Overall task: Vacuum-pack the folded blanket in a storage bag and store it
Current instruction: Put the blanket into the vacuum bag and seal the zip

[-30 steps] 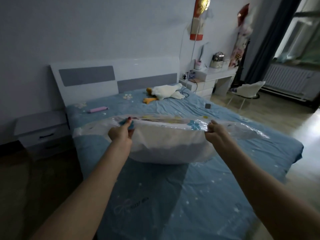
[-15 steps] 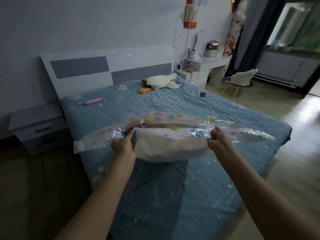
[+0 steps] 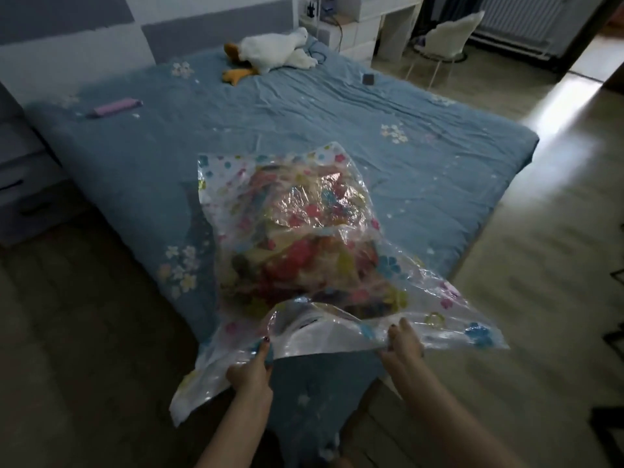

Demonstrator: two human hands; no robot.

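I see my left hand [image 3: 249, 369] and right hand [image 3: 401, 342] each with fingers pinched on the near edge of the storage bag [image 3: 236, 184], whose bulk, with the folded blanket [image 3: 304, 258] inside, lies just beyond them on the bed [image 3: 304, 113].

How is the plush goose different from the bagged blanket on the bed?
The plush goose is white with orange feet; the blanket is multicoloured. The goose lies bare near the headboard; the blanket sits inside a clear storage bag at the near end, gripped by the left hand and right hand. Both rest on the bed.
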